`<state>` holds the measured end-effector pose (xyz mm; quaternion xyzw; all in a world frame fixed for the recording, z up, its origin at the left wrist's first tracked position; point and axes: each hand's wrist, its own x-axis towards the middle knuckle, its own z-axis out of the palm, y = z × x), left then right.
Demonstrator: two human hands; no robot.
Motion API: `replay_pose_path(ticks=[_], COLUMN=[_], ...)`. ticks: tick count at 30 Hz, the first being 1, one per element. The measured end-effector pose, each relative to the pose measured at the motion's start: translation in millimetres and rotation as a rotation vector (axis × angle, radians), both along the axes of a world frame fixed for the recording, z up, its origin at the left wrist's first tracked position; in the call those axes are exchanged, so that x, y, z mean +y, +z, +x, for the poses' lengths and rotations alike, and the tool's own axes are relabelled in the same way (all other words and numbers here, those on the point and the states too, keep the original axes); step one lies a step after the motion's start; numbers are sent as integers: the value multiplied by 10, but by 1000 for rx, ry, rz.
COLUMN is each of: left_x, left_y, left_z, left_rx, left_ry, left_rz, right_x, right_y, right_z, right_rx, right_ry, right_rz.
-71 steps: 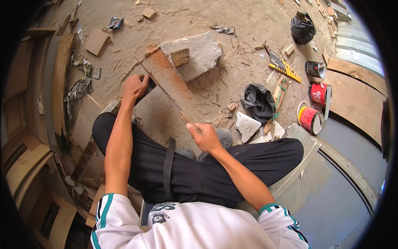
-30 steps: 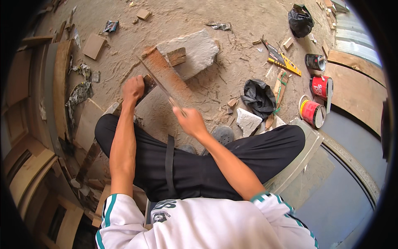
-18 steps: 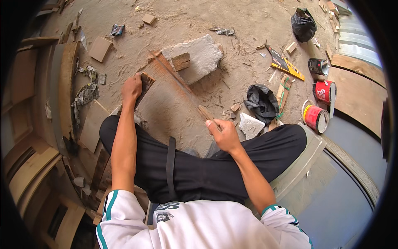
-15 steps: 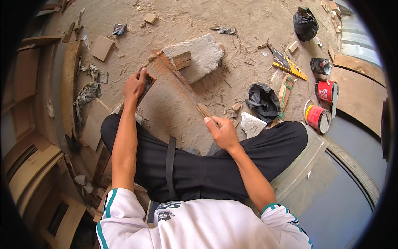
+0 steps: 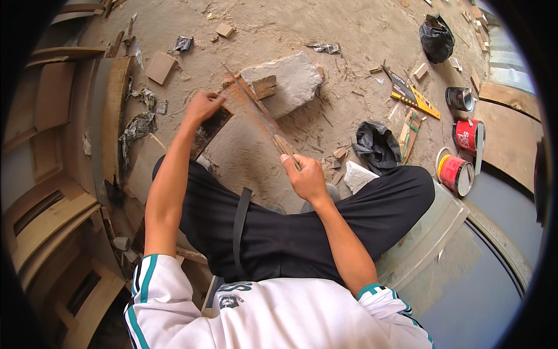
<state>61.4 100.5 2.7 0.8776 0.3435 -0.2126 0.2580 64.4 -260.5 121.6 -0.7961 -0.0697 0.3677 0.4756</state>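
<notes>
My right hand (image 5: 305, 177) is closed round the wooden handle (image 5: 286, 152) of a long, narrow, rusty blade (image 5: 251, 100). The blade points away to the far left, its tip raised; its exact kind is unclear. My left hand (image 5: 202, 109) grips the upper edge of a dark flat board (image 5: 212, 131) with a reddish-brown rim, tilted by my left knee. Its fingers are slightly blurred. Right of the blade, a brown wooden block (image 5: 265, 87) leans on a pale stone slab (image 5: 290, 81). Rust-coloured dust lies beneath the blade.
On the right are a yellow-and-black hand saw (image 5: 415, 96), paint cans (image 5: 456, 173) and black plastic bags (image 5: 372, 145). Wooden frames (image 5: 49, 227) and planks stand at the left. Wood offcuts (image 5: 161, 67) and crumpled paper (image 5: 139, 128) litter the sandy ground.
The blade has lifted off the rusty strip, its tip now raised. The dark board has tilted so more of its face shows, and my left hand has shifted with it. The view moved slightly.
</notes>
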Motion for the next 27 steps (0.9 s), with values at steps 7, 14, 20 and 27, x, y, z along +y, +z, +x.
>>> replay_pose_path(ticks=[7, 14, 20, 27], left_x=[-555, -455, -718, -770], left_y=[234, -66, -61, -386], left_z=[-42, -295, -413, -436], left_rx=[-2, -179, -136, -284], left_ry=[69, 272, -1, 102], left_rz=[296, 74, 77, 133], right_x=[166, 240, 535, 845], right_y=[123, 374, 899, 1625], right_z=[30, 202, 404, 605], right_rx=[-58, -221, -390, -540], right_ry=[9, 109, 351, 676], right_rz=[12, -79, -204, -500])
